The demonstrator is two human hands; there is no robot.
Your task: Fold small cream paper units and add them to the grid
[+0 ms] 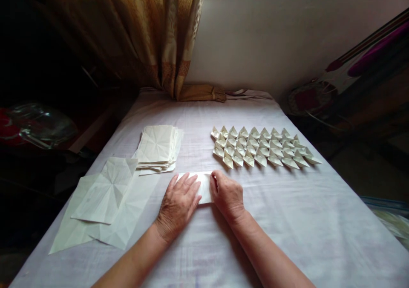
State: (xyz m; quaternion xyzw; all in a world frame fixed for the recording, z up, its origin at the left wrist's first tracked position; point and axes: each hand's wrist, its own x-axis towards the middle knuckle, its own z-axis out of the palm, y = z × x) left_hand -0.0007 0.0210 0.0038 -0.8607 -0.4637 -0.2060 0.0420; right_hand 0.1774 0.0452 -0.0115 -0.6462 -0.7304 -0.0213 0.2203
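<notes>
A folded sheet of white paper (205, 190) lies on the cloth between my two hands. My left hand (179, 200) rests flat on its left part, fingers stretched out. At the paper's right edge, my right hand (227, 194) is closed with curled fingers gripping that edge. To the left is a stack of creased paper squares (156, 145). Nearer to me, several larger creased sheets (108, 190) overlap loosely. Rows of small folded paper boats (255, 147) stand close together on the right, beyond my right hand.
A pale cloth (303, 220) covers the table. A gold-brown curtain (169, 36) hangs at the back and touches the far end, beside a pale wall (255, 36). A clear plastic item (47, 124) sits in the dark at left.
</notes>
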